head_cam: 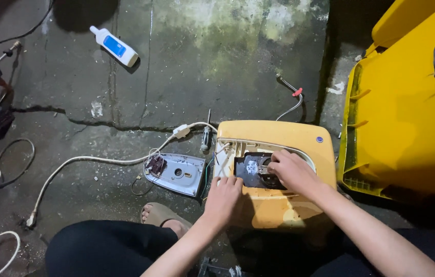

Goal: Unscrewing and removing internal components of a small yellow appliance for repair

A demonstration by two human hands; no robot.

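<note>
Head view – right grip point(290, 172) pinched on dark part point(258, 172); left grip point(223, 195) curled over yellow casing point(299, 138) edge

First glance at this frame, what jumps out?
The pale yellow appliance housing at centre, opened up, with the right hand reaching into its dark opening and the left hand braced on its near edge. Just left of it a detached grey panel lies on the cracked concrete floor, trailing a white cord. A large yellow bin fills the right edge.
</note>
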